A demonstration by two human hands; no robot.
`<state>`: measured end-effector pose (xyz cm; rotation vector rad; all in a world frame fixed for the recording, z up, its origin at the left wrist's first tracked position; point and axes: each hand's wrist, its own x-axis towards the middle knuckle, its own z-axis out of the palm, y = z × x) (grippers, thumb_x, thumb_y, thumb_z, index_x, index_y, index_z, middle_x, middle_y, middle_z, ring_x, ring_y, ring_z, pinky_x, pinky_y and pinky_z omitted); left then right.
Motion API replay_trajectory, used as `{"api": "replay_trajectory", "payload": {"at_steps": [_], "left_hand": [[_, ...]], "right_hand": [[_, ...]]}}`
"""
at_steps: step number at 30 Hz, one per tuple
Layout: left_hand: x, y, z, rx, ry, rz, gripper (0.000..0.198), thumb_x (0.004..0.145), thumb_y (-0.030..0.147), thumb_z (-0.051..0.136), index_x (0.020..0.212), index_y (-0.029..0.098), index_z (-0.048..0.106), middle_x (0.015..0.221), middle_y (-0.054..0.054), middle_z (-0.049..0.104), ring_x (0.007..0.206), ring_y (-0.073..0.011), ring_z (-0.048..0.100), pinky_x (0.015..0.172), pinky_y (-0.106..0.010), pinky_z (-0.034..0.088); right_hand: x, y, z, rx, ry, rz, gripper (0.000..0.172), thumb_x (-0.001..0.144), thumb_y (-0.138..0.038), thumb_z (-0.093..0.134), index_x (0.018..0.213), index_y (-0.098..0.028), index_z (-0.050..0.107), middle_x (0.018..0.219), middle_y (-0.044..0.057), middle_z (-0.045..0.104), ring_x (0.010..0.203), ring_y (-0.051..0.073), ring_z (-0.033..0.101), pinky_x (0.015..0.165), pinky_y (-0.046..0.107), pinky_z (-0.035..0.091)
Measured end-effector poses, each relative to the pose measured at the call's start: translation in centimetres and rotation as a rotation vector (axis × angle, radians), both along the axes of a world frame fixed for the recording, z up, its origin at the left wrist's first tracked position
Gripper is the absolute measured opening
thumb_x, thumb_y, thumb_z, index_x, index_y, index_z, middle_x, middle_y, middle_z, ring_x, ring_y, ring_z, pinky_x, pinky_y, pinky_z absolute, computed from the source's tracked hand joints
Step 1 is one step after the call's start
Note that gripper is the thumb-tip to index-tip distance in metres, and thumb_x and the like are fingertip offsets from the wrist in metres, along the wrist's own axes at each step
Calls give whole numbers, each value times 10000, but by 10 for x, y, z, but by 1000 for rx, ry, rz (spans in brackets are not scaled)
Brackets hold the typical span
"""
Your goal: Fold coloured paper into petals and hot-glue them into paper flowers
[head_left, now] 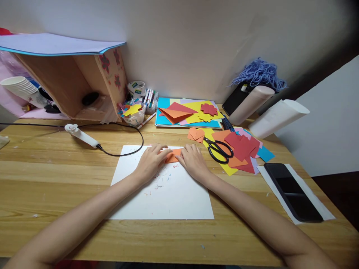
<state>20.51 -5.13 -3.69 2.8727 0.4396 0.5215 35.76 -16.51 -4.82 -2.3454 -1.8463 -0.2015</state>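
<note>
A small piece of folded orange paper (174,155) lies near the far edge of a white sheet (168,200) marked with small coloured strokes. My left hand (151,160) is on its left end, with curled fingers pressed on the paper. On the right end, my right hand (194,161) grips it with thumb and fingers. Much of the orange paper is hidden under my fingers. Just beyond my right hand sits an orange folded paper heart (195,135), next to black-handled scissors (220,150).
Coloured paper scraps (242,147) lie under and beside the scissors. Behind are a paper stack (164,121), a tub of scraps (136,118) and markers (149,98). A corded white glue gun (82,136) lies left, a phone (293,192) right. An open box (112,74) stands back left.
</note>
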Motion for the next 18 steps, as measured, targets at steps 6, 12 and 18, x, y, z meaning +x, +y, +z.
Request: {"api": "replay_trajectory", "payload": {"at_steps": [6, 12, 18], "left_hand": [[-5, 6, -7, 75, 101, -325, 446, 806, 69, 374, 1231, 178, 452, 1254, -45, 522, 1194, -173, 428, 930, -349, 366], [-10, 2, -5, 238, 234, -383, 517, 782, 63, 334, 1298, 86, 353, 1360, -113, 379, 1263, -193, 332, 1024, -348, 286], [-10, -2, -2, 292, 304, -378, 546, 775, 47, 305, 1320, 69, 302, 1390, -132, 319, 1298, -201, 254, 1045, -356, 238]], "right_hand": [[0, 1, -2, 3, -21, 2, 282, 872, -383, 409, 771, -160, 550, 830, 91, 534, 777, 217, 422, 670, 320, 312], [2, 0, -3, 7, -39, 18, 269, 869, -375, 416, 779, -158, 547, 832, 85, 534, 778, 220, 420, 669, 317, 302], [2, 1, -5, 5, -25, 17, 274, 881, -367, 383, 790, -160, 538, 843, 94, 529, 792, 227, 417, 672, 325, 298]]}}
